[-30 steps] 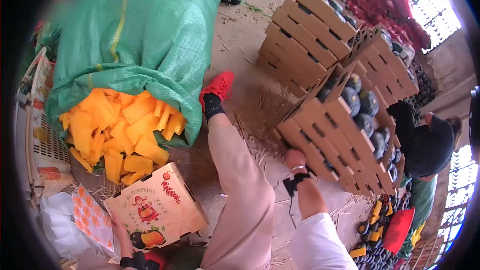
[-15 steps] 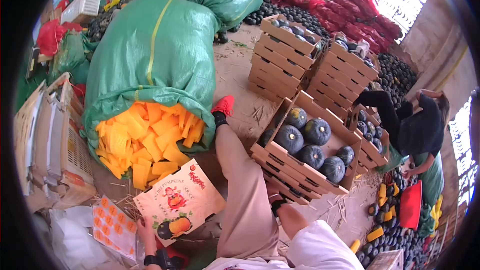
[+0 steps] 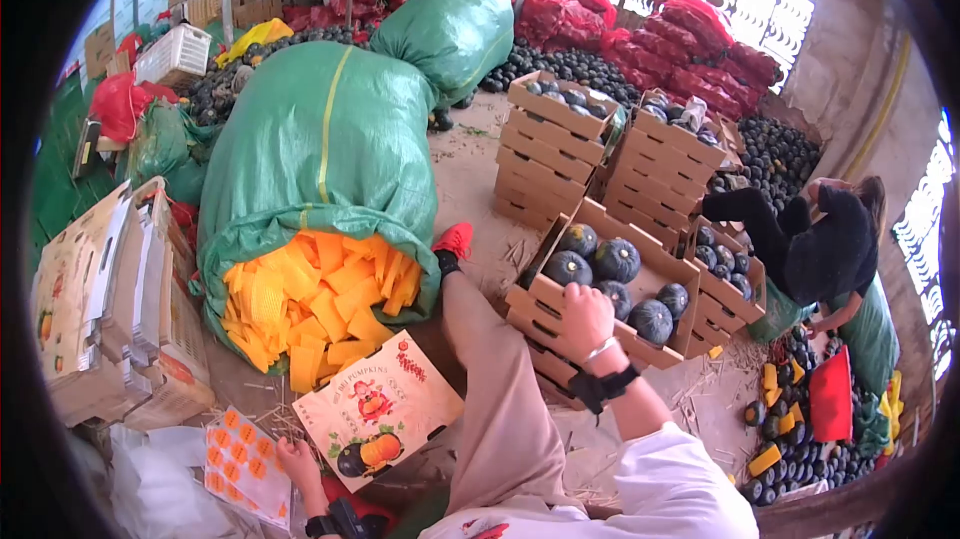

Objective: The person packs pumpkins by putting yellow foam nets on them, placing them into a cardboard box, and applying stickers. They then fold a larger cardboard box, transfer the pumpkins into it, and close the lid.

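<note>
My right hand (image 3: pixel 586 325) is above the near wall of an open cardboard box (image 3: pixel 640 229) of dark green pumpkins (image 3: pixel 617 260). Its fingers are curled closed, and whatever they may hold is hidden. Low on the left, my left hand (image 3: pixel 298 462) is beside the right edge of a sheet of orange round stickers (image 3: pixel 240 459). The fingers of that hand look bent together; I cannot make out anything in them. A printed pumpkin box lid (image 3: pixel 400 389) lies to the right of this hand, by my leg.
A big green sack (image 3: pixel 270 139) spills yellow foam nets (image 3: pixel 320 289). Flattened printed cartons (image 3: pixel 80 289) lean at left. Stacked boxes (image 3: pixel 545 159) stand behind the pumpkins. At right, a person (image 3: pixel 825 249) bends over pumpkins near a red container (image 3: pixel 831 396).
My right hand has come into view and reached forward to the pumpkin box. The left hand stays by the sticker sheet. The whole view has shifted a little.
</note>
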A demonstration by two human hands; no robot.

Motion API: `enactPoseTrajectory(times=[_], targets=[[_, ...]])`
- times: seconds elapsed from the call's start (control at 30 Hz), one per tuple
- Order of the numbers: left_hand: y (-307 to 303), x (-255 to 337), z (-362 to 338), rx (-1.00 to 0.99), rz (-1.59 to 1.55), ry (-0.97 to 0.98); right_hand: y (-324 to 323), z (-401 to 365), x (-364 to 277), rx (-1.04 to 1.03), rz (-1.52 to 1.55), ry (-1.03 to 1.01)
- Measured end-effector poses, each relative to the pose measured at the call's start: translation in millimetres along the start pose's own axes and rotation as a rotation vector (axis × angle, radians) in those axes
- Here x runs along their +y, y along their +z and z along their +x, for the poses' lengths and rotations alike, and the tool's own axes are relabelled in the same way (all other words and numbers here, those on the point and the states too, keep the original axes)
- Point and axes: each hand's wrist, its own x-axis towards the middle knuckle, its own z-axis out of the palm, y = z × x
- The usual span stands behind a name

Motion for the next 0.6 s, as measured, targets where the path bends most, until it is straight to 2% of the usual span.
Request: enactPoseTrajectory(times=[0.1,0.13,0.17,0.23,0.3,0.37,0.43,0.47,0.5,0.53,0.57,0.6], targets=[[4,59,-4,-0.209,-0.235,0.019,-13,1,5,0.033,0.098,-0.048],[1,107,-11,-0.272,-0.162,0.133,-27,-3,-2,0.053,0.154,-0.077],[6,148,-19,-0.361,-0.290,0.183,-42,-10,-14,0.007,0.191,-0.128],[24,218,-33,-0.685,-0.507,0.109,-42,-27,-36,-0.026,0.290,-0.270],[56,269,-47,-0.993,-0.714,-0.106,-40,-42,-57,-0.026,0.356,-0.417],[70,317,-65,-1.216,-0.821,-0.317,-40,-54,-77,-0.049,0.358,-0.509],[83,335,-82,-1.333,-0.706,-0.278,-35,-66,-84,-0.055,0.368,-0.575],[90,328,-87,-1.332,-0.713,-0.285,-32,-67,-79,-0.096,0.440,-0.577],[94,316,-89,-1.360,-0.808,-0.358,-28,-69,-71,-0.148,0.522,-0.596],[89,313,-96,-1.378,-0.918,-0.465,-34,-64,-56,-0.070,0.726,-0.671],[84,309,-98,-1.331,-0.925,-0.554,-44,-55,-40,-0.118,0.819,-0.579],[87,294,-101,-1.318,-0.958,-0.471,-83,-44,-31,-0.001,0.553,-0.382]])
